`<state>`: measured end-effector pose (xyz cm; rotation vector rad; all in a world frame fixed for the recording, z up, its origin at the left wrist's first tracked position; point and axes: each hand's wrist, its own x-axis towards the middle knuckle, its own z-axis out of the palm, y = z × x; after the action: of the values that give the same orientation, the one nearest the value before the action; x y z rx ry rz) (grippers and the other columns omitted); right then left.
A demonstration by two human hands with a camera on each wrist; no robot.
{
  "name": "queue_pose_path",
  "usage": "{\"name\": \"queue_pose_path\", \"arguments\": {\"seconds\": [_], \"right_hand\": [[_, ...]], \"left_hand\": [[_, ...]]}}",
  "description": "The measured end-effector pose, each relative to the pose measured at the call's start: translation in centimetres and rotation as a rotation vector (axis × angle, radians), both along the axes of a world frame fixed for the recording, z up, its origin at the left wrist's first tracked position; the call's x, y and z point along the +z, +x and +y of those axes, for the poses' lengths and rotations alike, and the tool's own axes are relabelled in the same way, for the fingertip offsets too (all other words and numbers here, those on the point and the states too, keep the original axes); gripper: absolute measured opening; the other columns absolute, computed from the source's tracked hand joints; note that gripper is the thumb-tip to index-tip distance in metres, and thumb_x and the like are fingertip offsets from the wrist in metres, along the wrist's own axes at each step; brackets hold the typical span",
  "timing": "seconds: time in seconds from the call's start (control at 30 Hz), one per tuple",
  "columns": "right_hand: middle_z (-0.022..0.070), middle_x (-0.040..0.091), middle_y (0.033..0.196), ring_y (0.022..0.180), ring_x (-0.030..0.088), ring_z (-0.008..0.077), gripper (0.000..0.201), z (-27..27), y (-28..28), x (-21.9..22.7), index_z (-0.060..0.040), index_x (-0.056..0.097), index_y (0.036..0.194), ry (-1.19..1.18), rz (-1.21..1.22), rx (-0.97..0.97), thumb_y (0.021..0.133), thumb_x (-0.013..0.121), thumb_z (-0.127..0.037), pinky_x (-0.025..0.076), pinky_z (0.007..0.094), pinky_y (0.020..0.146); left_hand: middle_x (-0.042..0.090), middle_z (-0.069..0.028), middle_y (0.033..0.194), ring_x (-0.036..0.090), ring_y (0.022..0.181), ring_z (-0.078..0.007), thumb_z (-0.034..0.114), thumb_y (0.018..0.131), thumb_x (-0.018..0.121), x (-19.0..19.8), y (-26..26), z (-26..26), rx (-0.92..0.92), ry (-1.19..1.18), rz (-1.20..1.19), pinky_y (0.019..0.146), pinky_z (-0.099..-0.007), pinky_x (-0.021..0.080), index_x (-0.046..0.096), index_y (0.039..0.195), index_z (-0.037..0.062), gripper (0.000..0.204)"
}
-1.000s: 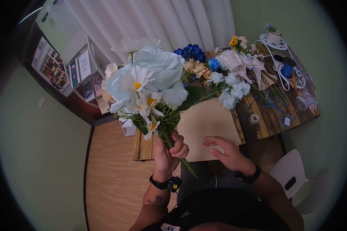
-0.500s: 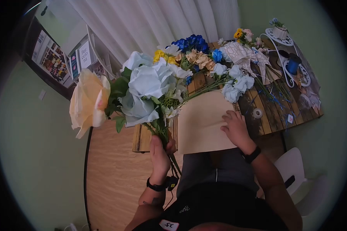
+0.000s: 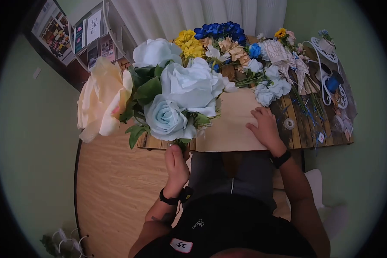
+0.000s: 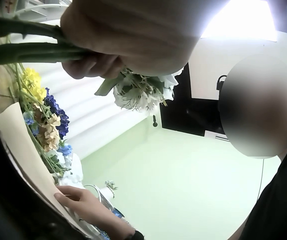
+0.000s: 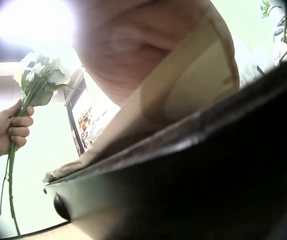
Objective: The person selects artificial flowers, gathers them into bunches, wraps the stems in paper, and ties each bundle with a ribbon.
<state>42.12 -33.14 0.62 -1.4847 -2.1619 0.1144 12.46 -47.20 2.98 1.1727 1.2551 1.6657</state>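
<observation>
My left hand (image 3: 177, 168) grips the green stems of a bouquet left of the paper; in the right wrist view its fingers curl round the stems (image 5: 12, 172). The bouquet has large pale blue roses (image 3: 189, 84), a peach rose (image 3: 105, 99) at its left, green leaves and small white flowers. My right hand (image 3: 268, 132) rests, fingers spread, on the right part of a tan paper sheet (image 3: 232, 124) at the table's front edge. The bouquet's blooms cover the sheet's left part in the head view.
Blue hydrangeas (image 3: 221, 32), yellow flowers (image 3: 189, 44) and light blue roses (image 3: 271, 88) lie behind the paper. Farther right are a tape roll (image 3: 289, 124), wrapped bouquets (image 3: 284, 58), a blue ribbon spool (image 3: 333, 81) and a white metal stand (image 3: 323, 49). A display rack (image 3: 103, 41) stands at the left.
The left hand has turned and lowered the bouquet, bringing the peach rose into view. My right hand has moved from above the sheet's front onto its right part. The head view has shifted.
</observation>
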Motion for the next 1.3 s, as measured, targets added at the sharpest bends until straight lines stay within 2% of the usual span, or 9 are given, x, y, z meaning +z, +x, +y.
{"name": "queue_pose_path", "arguments": {"seconds": [0.17, 0.4, 0.57, 0.73, 0.8, 0.9, 1.07, 1.2, 1.3], "right_hand": [[0.0083, 0.066, 0.099, 0.099, 0.060, 0.0304, 0.022, 1.9, 0.7, -0.4, -0.0056, 0.074, 0.099, 0.014, 0.006, 0.036, 0.080, 0.077, -0.017, 0.043, 0.0432, 0.087], [0.0101, 0.067, 0.095, 0.093, 0.064, 0.0317, 0.013, 0.7, 0.4, 1.7, -0.0064, 0.075, 0.094, 0.016, 0.122, -0.020, 0.083, 0.075, -0.013, 0.050, 0.0419, 0.082], [0.0107, 0.067, 0.104, 0.104, 0.066, 0.0296, 0.016, -1.1, 1.0, 3.0, -0.0035, 0.074, 0.097, 0.038, 0.490, 0.043, 0.082, 0.071, -0.002, 0.051, 0.0375, 0.092], [0.0119, 0.060, 0.131, 0.122, 0.060, 0.0266, 0.047, -0.7, 3.3, -1.1, -0.0045, 0.067, 0.120, 0.052, 0.695, -0.110, 0.075, 0.073, 0.007, 0.049, 0.0352, 0.100], [0.0143, 0.051, 0.144, 0.133, 0.051, 0.0248, 0.062, -0.9, 3.6, -1.7, -0.0011, 0.057, 0.133, -0.198, 1.132, -0.138, 0.075, 0.072, 0.012, 0.047, 0.0335, 0.105], [0.0151, 0.041, 0.154, 0.142, 0.043, 0.0251, 0.064, -2.2, 3.4, -0.8, 0.0026, 0.052, 0.136, -0.310, 1.332, -0.192, 0.076, 0.069, 0.016, 0.044, 0.0336, 0.109], [0.0170, 0.029, 0.160, 0.149, 0.034, 0.0300, 0.055, -6.7, -0.6, 0.3, 0.0022, 0.058, 0.129, -0.068, 1.149, 0.055, 0.078, 0.060, 0.022, 0.036, 0.0380, 0.116], [0.0171, 0.039, 0.154, 0.146, 0.038, 0.0291, 0.049, -4.7, -1.4, 0.4, 0.0033, 0.061, 0.123, 0.179, 1.113, 0.091, 0.079, 0.056, 0.023, 0.033, 0.0403, 0.119], [0.0159, 0.045, 0.149, 0.143, 0.042, 0.0261, 0.040, -2.7, -2.8, -1.2, 0.0018, 0.063, 0.118, 0.031, 1.178, 0.042, 0.082, 0.057, 0.018, 0.033, 0.0390, 0.119]], "left_hand": [[0.051, 0.0015, 0.078, 0.045, 0.067, -0.0076, 0.042, 0.111, 0.038, -0.9, -0.6, -0.8, 0.050, -0.059, -0.009, 0.060, -0.0227, 0.037, 0.052, 0.095, 0.0048, 0.043], [0.051, 0.0000, 0.078, 0.042, 0.064, -0.0078, 0.042, 0.110, 0.039, -1.5, -1.5, -1.9, 0.098, -0.070, -0.110, 0.056, -0.0238, 0.031, 0.050, 0.100, 0.0044, 0.041], [0.049, 0.0005, 0.074, 0.041, 0.061, -0.0077, 0.046, 0.110, 0.036, -2.2, -2.8, -2.3, 0.095, -0.092, -0.089, 0.053, -0.0237, 0.028, 0.050, 0.095, 0.0050, 0.046], [0.046, 0.0013, 0.069, 0.038, 0.057, -0.0071, 0.051, 0.109, 0.035, -3.1, -3.3, -2.4, 0.044, -0.091, -0.087, 0.051, -0.0238, 0.025, 0.049, 0.092, 0.0046, 0.052], [0.045, 0.0015, 0.068, 0.038, 0.057, -0.0070, 0.051, 0.109, 0.035, -2.8, -2.7, -2.4, 0.064, -0.105, -0.089, 0.051, -0.0239, 0.024, 0.049, 0.091, 0.0046, 0.052], [0.042, 0.0022, 0.067, 0.034, 0.056, -0.0068, 0.051, 0.109, 0.035, -3.0, -2.6, -2.3, 0.055, -0.104, -0.085, 0.050, -0.0242, 0.022, 0.053, 0.101, 0.0026, 0.053], [0.040, 0.0031, 0.067, 0.031, 0.054, -0.0067, 0.052, 0.108, 0.035, -3.4, -2.4, -2.4, -0.008, -0.098, -0.077, 0.049, -0.0243, 0.021, 0.057, 0.111, -0.0003, 0.057], [0.039, 0.0034, 0.066, 0.031, 0.054, -0.0059, 0.053, 0.108, 0.035, -3.3, -1.7, -2.3, 0.037, -0.157, -0.125, 0.049, -0.0238, 0.021, 0.057, 0.109, -0.0004, 0.058], [0.040, 0.0032, 0.066, 0.032, 0.054, -0.0057, 0.054, 0.108, 0.035, -2.7, -1.7, -2.3, -0.051, -0.154, -0.148, 0.049, -0.0234, 0.021, 0.057, 0.110, -0.0001, 0.058]]}}
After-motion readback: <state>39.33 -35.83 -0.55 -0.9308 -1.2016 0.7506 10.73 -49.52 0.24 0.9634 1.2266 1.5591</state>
